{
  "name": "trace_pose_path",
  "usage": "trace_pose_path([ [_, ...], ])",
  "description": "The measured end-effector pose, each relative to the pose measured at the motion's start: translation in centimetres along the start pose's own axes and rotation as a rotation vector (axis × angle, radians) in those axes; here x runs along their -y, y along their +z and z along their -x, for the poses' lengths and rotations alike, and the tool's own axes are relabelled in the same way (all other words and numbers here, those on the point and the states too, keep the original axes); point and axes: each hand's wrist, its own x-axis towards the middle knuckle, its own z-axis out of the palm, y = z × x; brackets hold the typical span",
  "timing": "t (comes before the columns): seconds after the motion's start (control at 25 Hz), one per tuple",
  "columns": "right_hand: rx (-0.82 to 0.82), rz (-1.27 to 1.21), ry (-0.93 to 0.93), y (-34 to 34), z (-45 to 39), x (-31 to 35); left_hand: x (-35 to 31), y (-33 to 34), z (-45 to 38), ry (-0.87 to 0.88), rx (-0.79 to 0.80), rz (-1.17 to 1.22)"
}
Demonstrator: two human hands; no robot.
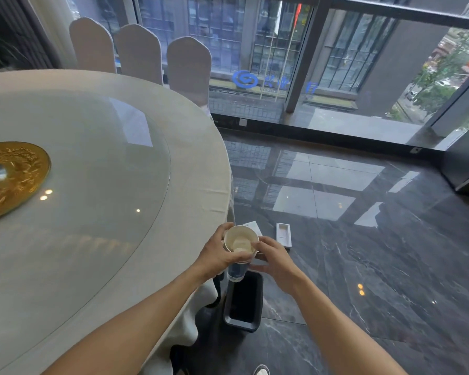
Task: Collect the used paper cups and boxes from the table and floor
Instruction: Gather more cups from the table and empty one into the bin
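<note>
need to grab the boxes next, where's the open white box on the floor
In the head view, the open white box lies on the dark floor right of the round table, just beyond the right hand and the held paper cups.

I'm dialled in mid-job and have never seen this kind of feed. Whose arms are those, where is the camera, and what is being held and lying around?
There is no machine here: the arms belong to a person, and the one picture comes from a wide-angle camera on their head, looking forward and down. The left hand and right hand together hold a stack of paper cups, open end up, above a dark bin on the floor. To the left is a round table with a glass turntable and a gold centrepiece. On the dark marble floor beyond the hands lie a white box and another white box, partly hidden by the cups. Covered chairs stand by the window.
</note>
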Motion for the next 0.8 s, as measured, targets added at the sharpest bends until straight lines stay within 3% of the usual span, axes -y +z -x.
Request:
trace_pose_path([
  [0.24, -0.052, -0.02, 0.054, -5.1, -1.3, -0.9, 0.8, 5.5, -1.7, -0.256, -0.212, 0.218],
  [0.52, -0.045, 0.12, 0.175, -7.7, -2.7, -4.6, 4.2, 10.1, -1.1, -0.433, -0.194, 0.299],
  [0.8, -0.141, 0.217, 0.333, -8.1, -5.7, -8.7, 10.3, 13.2, -4.5, -0.556, -0.168, 0.246],
])
